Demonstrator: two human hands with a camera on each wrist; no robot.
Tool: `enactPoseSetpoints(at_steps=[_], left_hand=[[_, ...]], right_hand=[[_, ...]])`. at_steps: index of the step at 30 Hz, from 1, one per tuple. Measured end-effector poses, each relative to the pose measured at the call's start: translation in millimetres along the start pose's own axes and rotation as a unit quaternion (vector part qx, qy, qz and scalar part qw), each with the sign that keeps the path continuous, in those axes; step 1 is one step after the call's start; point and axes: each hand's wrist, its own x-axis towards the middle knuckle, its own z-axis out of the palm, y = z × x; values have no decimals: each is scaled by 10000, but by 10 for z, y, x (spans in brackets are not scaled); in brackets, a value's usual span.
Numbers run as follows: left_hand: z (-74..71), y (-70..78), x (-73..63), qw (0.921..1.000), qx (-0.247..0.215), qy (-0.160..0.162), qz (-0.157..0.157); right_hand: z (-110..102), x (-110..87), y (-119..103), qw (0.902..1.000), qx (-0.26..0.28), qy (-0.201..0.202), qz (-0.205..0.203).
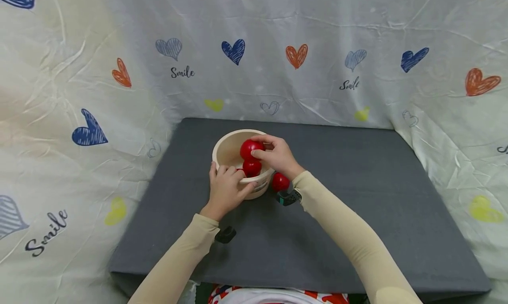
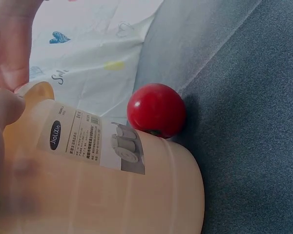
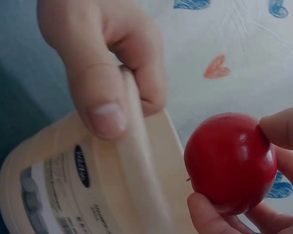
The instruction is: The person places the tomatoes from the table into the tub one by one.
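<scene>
My left hand grips the near rim of a cream plastic bucket, thumb outside and fingers over the edge. In my right hand a red tomato is pinched between thumb and fingers, above the bucket's mouth. The right wrist view shows this tomato close up, with a thin dark stem. Inside the bucket lies another tomato; a bit of red beside it is mostly hidden by the left fingers. One more tomato rests on the table against the bucket's right side.
A dark grey cloth covers the table. Behind and beside it hangs a white curtain printed with hearts. The bucket carries a printed label on its side. Black wrist cameras sit under both wrists.
</scene>
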Motion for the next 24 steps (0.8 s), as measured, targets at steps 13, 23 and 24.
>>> enactPoseSetpoints(at_steps=[13,23,24], left_hand=[[31,-6,2,10000,27,-37,18],[29,5,2,10000,-47,68,35],[29,6,2,10000,-40,68,35]], right_hand=[[101,23,120,9993,-270,-172,174],[107,0,99,9988,-428,-189,168],[106,-2,97,9987,-439,-191,160]])
